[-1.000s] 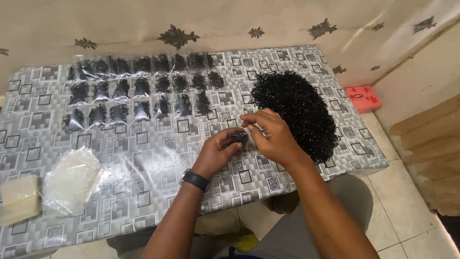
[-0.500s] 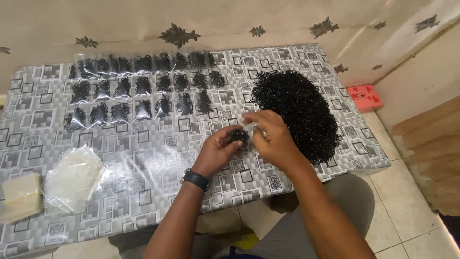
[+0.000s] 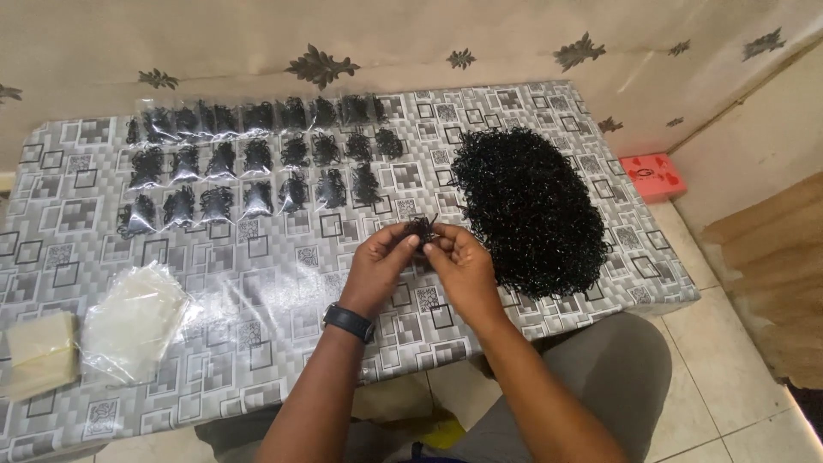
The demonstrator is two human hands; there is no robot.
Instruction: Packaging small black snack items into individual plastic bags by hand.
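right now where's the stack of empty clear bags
In the head view the stack of empty clear bags lies at the table's left end, beside a paler bundle, left of the left hand.

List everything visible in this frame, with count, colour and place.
small filled bags: about two dozen, clear with black contents, three rows at table's far left
loose pile: one, black small pieces, table's right side
empty bags: one stack, clear, near left
flat packet: one, cream, left edge
table: one, grey square-patterned cover
box: one, red, on the floor to the right
wristwatch: one, black, left wrist
small bag: one, black contents, between both hands
left hand: pinching the small bag
right hand: pinching the small bag
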